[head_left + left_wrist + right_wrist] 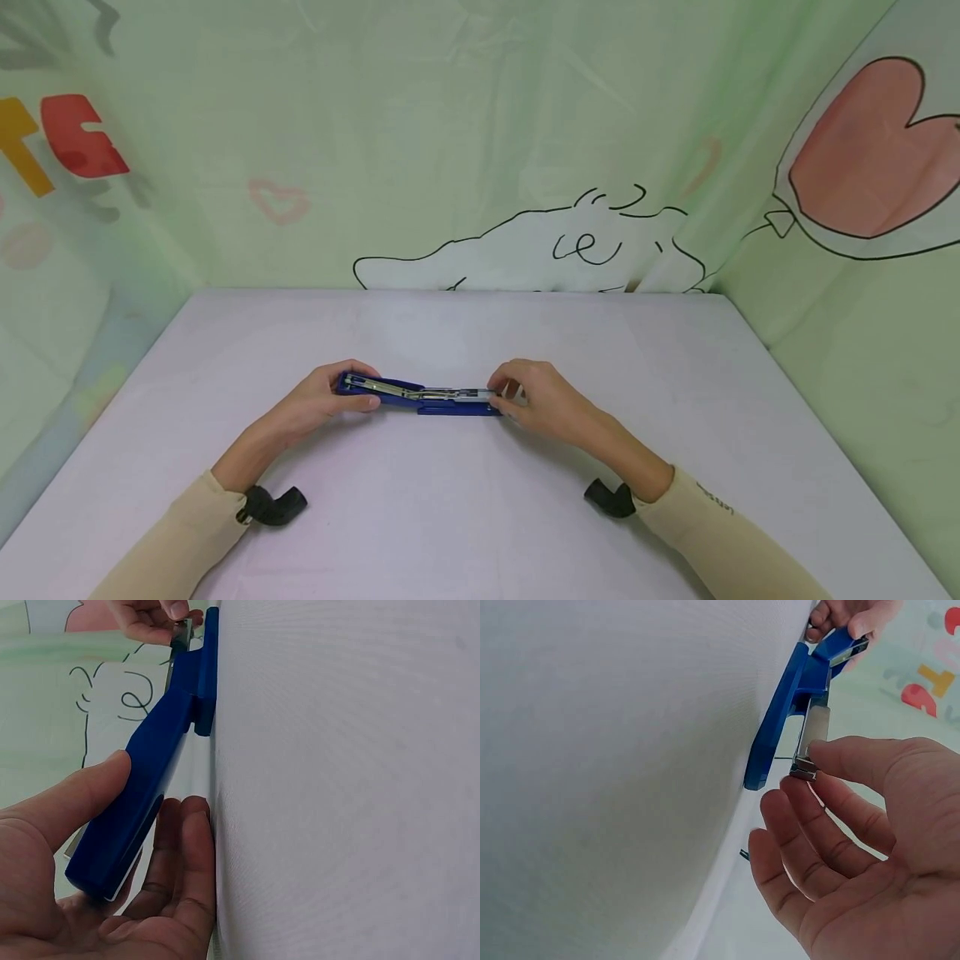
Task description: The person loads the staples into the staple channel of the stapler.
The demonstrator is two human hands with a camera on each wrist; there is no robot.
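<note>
A blue stapler (457, 409) lies opened out in the middle of the table, its top cover (139, 802) swung back to the left. My left hand (324, 395) holds the end of that cover, thumb on one side and fingers on the other, slightly raised off the table. At the other end my right hand (546, 400) pinches the tip of the metal magazine (815, 731) between thumb and fingertips. Below the magazine, the blue base (769, 742) rests on the table with a gap between them. Whether staples lie in the magazine I cannot tell.
The white table (420, 517) runs back to a pale green printed curtain (420, 125), which also hangs along both sides. Black curved pieces (276, 506) stick out from both sleeve cuffs, close above the tabletop.
</note>
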